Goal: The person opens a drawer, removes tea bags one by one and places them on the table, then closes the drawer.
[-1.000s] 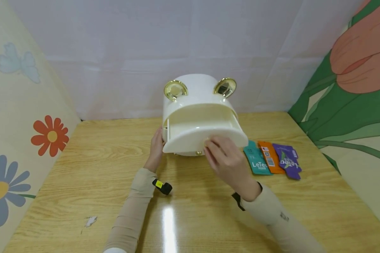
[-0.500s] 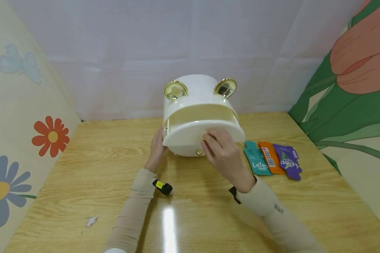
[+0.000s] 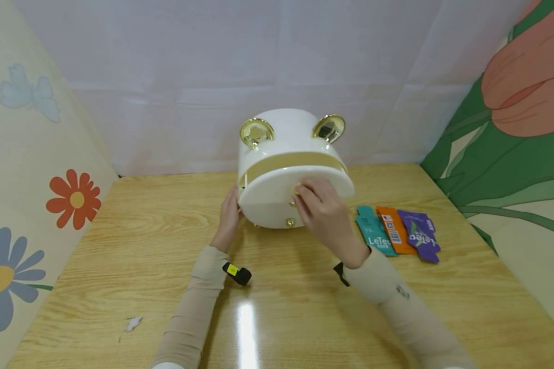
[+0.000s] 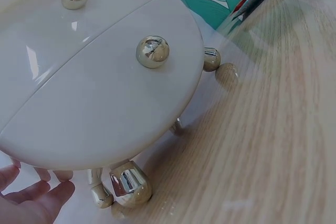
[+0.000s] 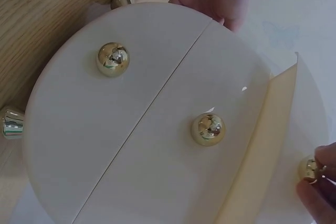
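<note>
At a wood-grain table (image 3: 166,220) before a pale cloth (image 3: 184,102), between flower-painted panels (image 3: 25,148), pinched with the right hand (image 3: 325,218) the gold knob (image 5: 306,167) of the partly open top drawer (image 3: 272,192) of a white box (image 3: 288,128). Touched the box's left side with the left hand (image 3: 228,220), its fingers loosely extended, with both hands apart. Had the box on gold feet (image 4: 131,184) toward the table's back, with teal, orange and purple sachets (image 3: 394,230) lying near its right.

Around the white cabinet (image 3: 268,201), I have room over the tabletop (image 3: 175,205) at 9 o'clock and between the forearms (image 3: 184,312) at 6. The left hand (image 3: 228,219) blocks 8, the right hand (image 3: 327,215) 5, the packets (image 3: 397,231) 4; gold ears (image 3: 257,133) jut at 11 and 1.
</note>
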Demonstrator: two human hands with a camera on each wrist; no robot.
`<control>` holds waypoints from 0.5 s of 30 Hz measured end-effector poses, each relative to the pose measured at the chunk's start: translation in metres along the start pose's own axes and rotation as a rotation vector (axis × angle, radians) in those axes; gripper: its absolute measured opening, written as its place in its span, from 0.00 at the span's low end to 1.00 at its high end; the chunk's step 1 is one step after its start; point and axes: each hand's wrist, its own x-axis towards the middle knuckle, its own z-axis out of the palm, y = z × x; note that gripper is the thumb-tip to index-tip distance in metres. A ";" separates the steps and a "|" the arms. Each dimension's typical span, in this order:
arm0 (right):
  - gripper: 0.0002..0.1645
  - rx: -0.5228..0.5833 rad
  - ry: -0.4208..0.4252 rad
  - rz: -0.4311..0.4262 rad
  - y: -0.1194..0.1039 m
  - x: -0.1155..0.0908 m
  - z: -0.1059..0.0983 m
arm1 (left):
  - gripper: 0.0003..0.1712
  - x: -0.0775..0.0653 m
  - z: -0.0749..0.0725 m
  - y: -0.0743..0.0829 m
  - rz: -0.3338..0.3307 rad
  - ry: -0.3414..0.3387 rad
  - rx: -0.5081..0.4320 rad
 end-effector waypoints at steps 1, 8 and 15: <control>0.07 -0.001 -0.003 0.004 0.001 0.001 0.001 | 0.25 0.000 0.000 0.000 -0.001 -0.003 0.000; 0.07 0.016 -0.005 0.024 0.011 0.006 0.007 | 0.26 0.000 -0.001 0.002 -0.006 -0.021 0.009; 0.05 0.021 0.005 0.026 0.017 0.009 0.014 | 0.26 -0.001 -0.001 0.001 -0.018 0.003 0.005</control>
